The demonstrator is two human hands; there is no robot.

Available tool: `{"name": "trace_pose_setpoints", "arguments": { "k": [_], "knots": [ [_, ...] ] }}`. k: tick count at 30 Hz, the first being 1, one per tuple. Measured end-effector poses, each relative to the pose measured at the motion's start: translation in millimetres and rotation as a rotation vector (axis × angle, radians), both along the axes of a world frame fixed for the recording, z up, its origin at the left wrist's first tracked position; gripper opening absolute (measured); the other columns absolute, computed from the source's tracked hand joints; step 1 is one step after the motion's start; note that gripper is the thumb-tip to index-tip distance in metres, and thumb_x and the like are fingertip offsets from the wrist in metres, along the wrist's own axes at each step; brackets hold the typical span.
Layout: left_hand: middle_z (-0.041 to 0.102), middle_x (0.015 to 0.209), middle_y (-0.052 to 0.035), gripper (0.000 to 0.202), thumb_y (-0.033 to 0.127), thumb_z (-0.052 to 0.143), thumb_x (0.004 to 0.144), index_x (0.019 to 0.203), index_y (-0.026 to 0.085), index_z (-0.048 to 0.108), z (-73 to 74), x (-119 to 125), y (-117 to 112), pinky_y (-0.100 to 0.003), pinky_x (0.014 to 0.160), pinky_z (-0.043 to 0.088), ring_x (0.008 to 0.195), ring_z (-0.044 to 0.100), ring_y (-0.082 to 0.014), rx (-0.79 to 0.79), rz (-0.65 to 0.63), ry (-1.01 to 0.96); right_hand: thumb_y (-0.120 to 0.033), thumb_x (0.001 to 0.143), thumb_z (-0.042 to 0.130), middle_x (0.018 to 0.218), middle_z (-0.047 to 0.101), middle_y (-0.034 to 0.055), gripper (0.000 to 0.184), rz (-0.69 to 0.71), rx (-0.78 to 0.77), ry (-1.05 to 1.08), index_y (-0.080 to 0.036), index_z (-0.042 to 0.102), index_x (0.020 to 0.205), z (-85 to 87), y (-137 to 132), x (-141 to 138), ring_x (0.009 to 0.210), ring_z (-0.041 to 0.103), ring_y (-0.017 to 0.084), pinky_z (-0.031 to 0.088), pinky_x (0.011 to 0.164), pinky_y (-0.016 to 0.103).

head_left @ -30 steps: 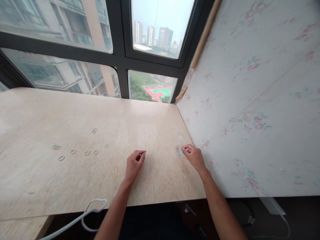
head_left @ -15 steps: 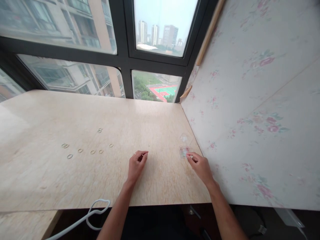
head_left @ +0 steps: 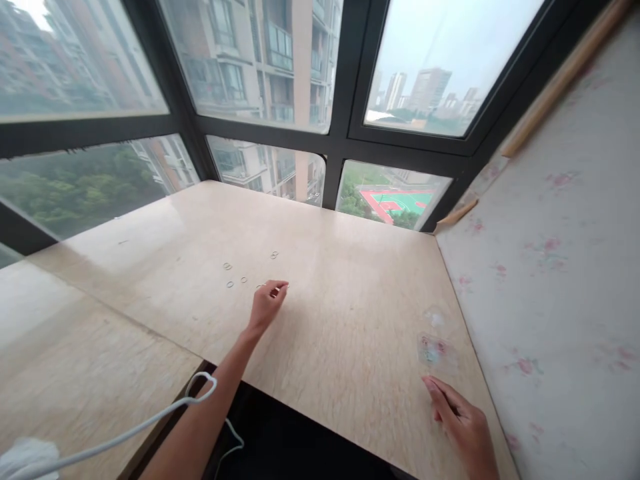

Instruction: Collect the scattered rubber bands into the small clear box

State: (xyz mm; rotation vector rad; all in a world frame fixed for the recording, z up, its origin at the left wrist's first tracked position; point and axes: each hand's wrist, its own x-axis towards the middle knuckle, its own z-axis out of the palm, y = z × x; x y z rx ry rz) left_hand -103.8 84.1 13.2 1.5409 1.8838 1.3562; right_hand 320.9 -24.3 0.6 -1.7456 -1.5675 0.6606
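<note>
My left hand (head_left: 267,305) is over the stone-like tabletop (head_left: 320,333), thumb and fingers pinched together. Whatever is between its fingertips is too small to make out. Close beside it lie several thin metal rings, among them an overlapping pair (head_left: 274,255), another pair (head_left: 227,266) and single rings (head_left: 244,280) to the left; part of the group is hidden behind this hand. At the right, my right hand (head_left: 463,423) has its fingers pressed together, and I cannot see anything in them. Just beyond it sits a clear plastic box (head_left: 437,353) with small coloured pieces inside, apart from the fingertips.
A clear plastic piece (head_left: 436,317) lies behind the box. Floral wallpaper (head_left: 550,320) bounds the right side, and dark-framed windows (head_left: 335,143) the back. A white cable (head_left: 145,421) crosses the lower left near my left forearm.
The view has swung to the left. My left hand has moved left to the rings. My right hand has drawn back toward me, away from the clear box.
</note>
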Motion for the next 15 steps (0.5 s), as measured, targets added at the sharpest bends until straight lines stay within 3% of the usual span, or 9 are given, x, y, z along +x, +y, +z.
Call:
{"name": "trace_pose_setpoints", "arguments": {
  "k": [4, 8, 11, 15],
  "knots": [
    [0.067, 0.093, -0.0072, 0.029, 0.026, 0.051, 0.078, 0.099, 0.015, 0.068, 9.9, -80, 4, -0.032, 0.078, 0.048, 0.069, 0.06, -0.0169, -0.181, 0.224, 0.286, -0.06, 0.073, 0.058, 0.054, 0.064, 0.0034, 0.05, 0.036, 0.023, -0.027, -0.016, 0.077, 0.088, -2.4, 1, 0, 0.042, 0.057, 0.015, 0.052, 0.048, 0.023],
    [0.066, 0.102, -0.0109, 0.033, 0.022, 0.052, 0.076, 0.103, 0.014, 0.069, 15.4, -138, -3, -0.033, 0.083, 0.045, 0.084, 0.061, -0.0222, -0.437, 0.209, 0.503, -0.062, 0.071, 0.059, 0.075, 0.073, 0.0061, 0.046, 0.054, 0.011, -0.033, -0.022, 0.078, 0.085, -11.1, 2, 4, 0.044, 0.061, 0.017, 0.055, 0.051, 0.024],
    [0.067, 0.1, -0.0096, 0.028, 0.025, 0.05, 0.079, 0.094, 0.018, 0.072, 18.4, -158, -7, -0.03, 0.08, 0.045, 0.088, 0.061, -0.0226, -0.489, 0.108, 0.589, -0.062, 0.071, 0.058, 0.086, 0.074, 0.0052, 0.044, 0.075, 0.012, -0.067, -0.025, 0.078, 0.085, -17.9, 4, 9, 0.047, 0.064, 0.017, 0.056, 0.051, 0.024],
    [0.067, 0.098, -0.0085, 0.027, 0.028, 0.046, 0.083, 0.089, 0.02, 0.071, 24.4, -162, -4, -0.028, 0.075, 0.044, 0.089, 0.06, -0.022, -0.53, -0.018, 0.714, -0.066, 0.071, 0.057, 0.086, 0.074, 0.0044, 0.046, 0.091, 0.064, -0.14, -0.027, 0.078, 0.083, -19.4, 6, 12, 0.056, 0.069, 0.02, 0.054, 0.046, 0.022]
  ]
}}
